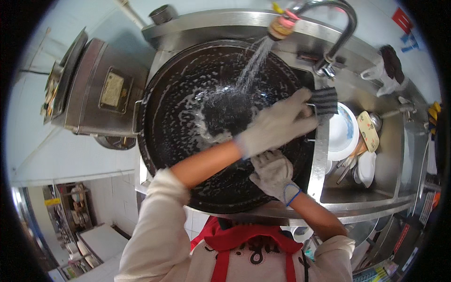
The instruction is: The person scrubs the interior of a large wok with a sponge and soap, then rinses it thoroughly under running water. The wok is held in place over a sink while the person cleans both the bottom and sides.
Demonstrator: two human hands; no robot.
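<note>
A large black wok (169, 151) fills the middle of the view, with water and suds over its inside. Water streams from the faucet (280, 28) into it. My left hand (278, 120), in a pale knit glove, crosses over to the wok's right side. Its blurred fingers are at the right loop handle, close beside a black-and-grey striped cloth or pad (324, 101); whether they grip either is unclear. Below it, my right hand (273, 172), in a similar glove with a blue cuff edge, is over the wok's near right part, thumb apart, nothing visible in it.
Right of the wok, a sink basin (356, 195) holds a white plate (341, 134), a yellow patterned tray (368, 132) and other dishes. A metal box-shaped appliance (102, 88) stands to the left. A plastic bag (382, 77) lies behind the sink; a metal cup (162, 14) stands on the back ledge.
</note>
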